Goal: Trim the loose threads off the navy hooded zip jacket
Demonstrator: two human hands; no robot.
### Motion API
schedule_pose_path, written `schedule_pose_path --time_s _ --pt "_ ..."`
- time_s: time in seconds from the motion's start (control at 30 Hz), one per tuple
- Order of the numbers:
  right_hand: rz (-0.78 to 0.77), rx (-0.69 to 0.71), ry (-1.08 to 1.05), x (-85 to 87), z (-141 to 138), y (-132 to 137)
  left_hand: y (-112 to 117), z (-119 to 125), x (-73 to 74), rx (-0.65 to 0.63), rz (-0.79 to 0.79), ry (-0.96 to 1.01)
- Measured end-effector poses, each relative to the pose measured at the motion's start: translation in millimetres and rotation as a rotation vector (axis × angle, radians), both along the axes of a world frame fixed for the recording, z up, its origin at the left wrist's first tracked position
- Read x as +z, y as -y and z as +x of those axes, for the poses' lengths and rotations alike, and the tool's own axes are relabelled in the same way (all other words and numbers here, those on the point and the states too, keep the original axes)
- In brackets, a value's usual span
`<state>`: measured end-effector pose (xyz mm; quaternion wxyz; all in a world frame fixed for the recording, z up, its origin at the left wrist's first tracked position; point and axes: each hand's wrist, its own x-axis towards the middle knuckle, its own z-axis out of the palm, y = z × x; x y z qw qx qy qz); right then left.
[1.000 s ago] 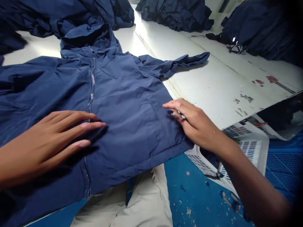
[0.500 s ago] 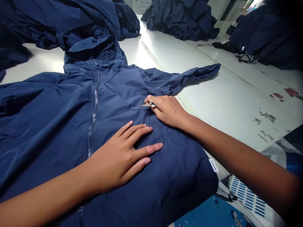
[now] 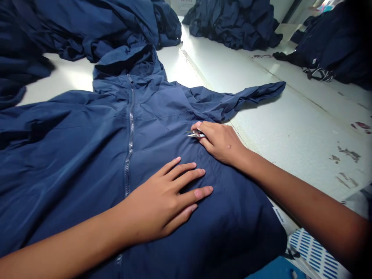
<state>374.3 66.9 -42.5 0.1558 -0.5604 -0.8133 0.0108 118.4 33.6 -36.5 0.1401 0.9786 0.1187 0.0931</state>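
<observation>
The left hand (image 3: pixel 165 201) lies open and palm down on the front of a navy hooded jacket (image 3: pixel 162 116), its fingers spread and its thumb side just beside the zipper (image 3: pixel 130 139). The right hand (image 3: pixel 221 141) is closed narrowly around a pair of small metal snips (image 3: pixel 196 134), pinched between thumb and fingers. Their blades point left and rest against the jacket's chest, near the base of a sleeve (image 3: pixel 241 101). The left forearm (image 3: pixel 66 236) reaches in from the lower left, the right forearm (image 3: pixel 296 178) from the right.

The jacket lies spread on a white table (image 3: pixel 293 155) marked with patches of worn paint, its hood (image 3: pixel 124 62) toward the far side and the sleeve stretched out to the right. Heaps of navy garments (image 3: pixel 232 23) sit farther along the table. A blue-and-white plastic crate (image 3: pixel 314 252) shows at the lower right.
</observation>
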Motion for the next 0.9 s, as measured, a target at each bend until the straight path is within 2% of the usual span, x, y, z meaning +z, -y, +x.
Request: schedule_pose_path --time_s 0.17,0.27,0.37,0.47,0.57,0.67,0.77,0.9 --pt "0.014 -0.012 -0.029 -5.5 3 1 7 -4 3.9 -0.118 0.098 0.110" --pt "0.003 -0.031 0.015 -8.3 4 0 11 -28 13.0 -0.128 0.141 0.088" --pt "-0.022 -0.046 0.064 -8.1 2 -1 13 -80 24.0 -0.009 0.105 0.024" --pt "-0.033 -0.040 0.086 -4.8 7 3 17 -151 29.8 0.208 0.074 -0.017" --pt "-0.013 -0.120 0.088 -0.6 26 17 28 -223 26.7 0.455 0.071 -0.035" --pt "0.043 -0.313 0.090 1.3 54 40 46 -275 15.8 0.575 0.095 0.003" --pt "0.058 -0.435 0.119 -1.6 76 59 63 -297 0.7 0.638 0.088 0.032" --pt "0.056 -0.423 0.161 -5.8 84 68 80 -293 -14.1 0.674 0.058 0.015"
